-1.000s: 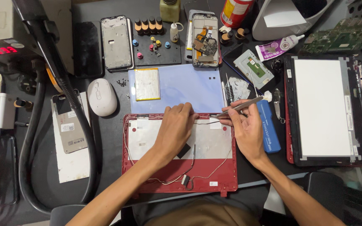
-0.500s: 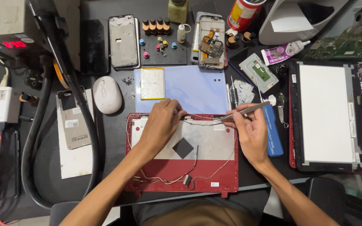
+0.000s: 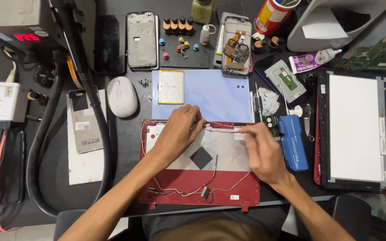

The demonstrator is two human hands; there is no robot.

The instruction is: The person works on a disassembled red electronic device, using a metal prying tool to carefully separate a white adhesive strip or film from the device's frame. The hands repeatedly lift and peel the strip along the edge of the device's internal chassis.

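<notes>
Down at the front edge of a dark workbench, a red laptop lid shell lies flat with its inside facing up, a silvery foil panel covering its upper half and a small dark square pad sitting roughly mid-panel. Both hands are working along the shell's top edge. The left hand rests palm-down on the upper left part of the foil, fingers curled, with the fingertips pinching a thin cable that runs along the top rim. The right hand sits over the upper right corner, fingers bunched together on the other end of that same cable; it's a bit blurred, so whether it's holding a tool can't be told. More thin wires loop loosely across the lower red part of the shell.

Just above the shell is a pale blue mat with a flat yellowish battery pack on its left end. A white mouse sits left of the mat, and a thick black hose curves down the left side. Right beside the right hand is a blue screwdriver case, and further right lies a laptop screen panel in its frame. Opened phones and small bottles line the back of the bench.
</notes>
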